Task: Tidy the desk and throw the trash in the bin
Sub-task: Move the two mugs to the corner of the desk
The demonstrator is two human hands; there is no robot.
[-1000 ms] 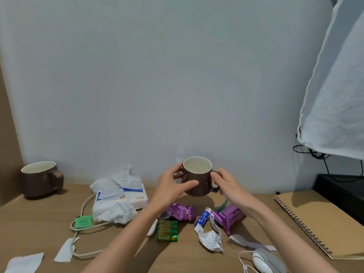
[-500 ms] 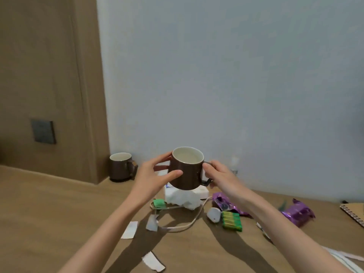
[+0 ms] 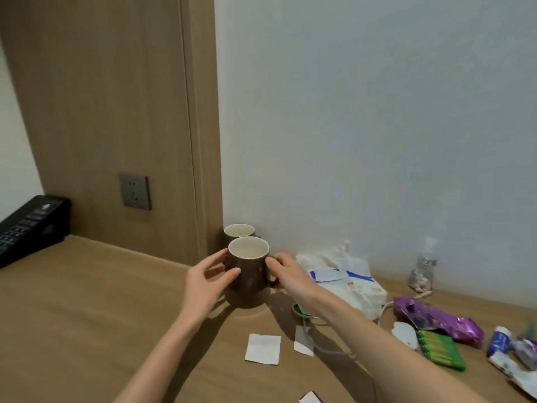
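A paper scrap [image 3: 263,349] lies on the tabletop [image 3: 87,301] nearer the viewer than both hands, between the two forearms. Just past it, the left hand [image 3: 203,283] wraps thumb and fingers round the body of a brown mug [image 3: 248,271]. The right hand [image 3: 290,276] grips the mug from the other side, at the handle, which points toward that hand. The mug is upright, mouth up, between the two hands and low over its own shadow; whether its base touches the tabletop cannot be told. Directly beyond the hands, just behind the held mug, a second mug [image 3: 239,230] stands in the corner where wood panel meets wall. The coming move appears to turn on that line: the likely resting spot lies straight ahead of the hands, just short of the second mug, with both hands equally near. Out past the right hand, a tissue pack [image 3: 357,289], wrappers [image 3: 441,317] and batteries [image 3: 438,349] look yet to be sorted.
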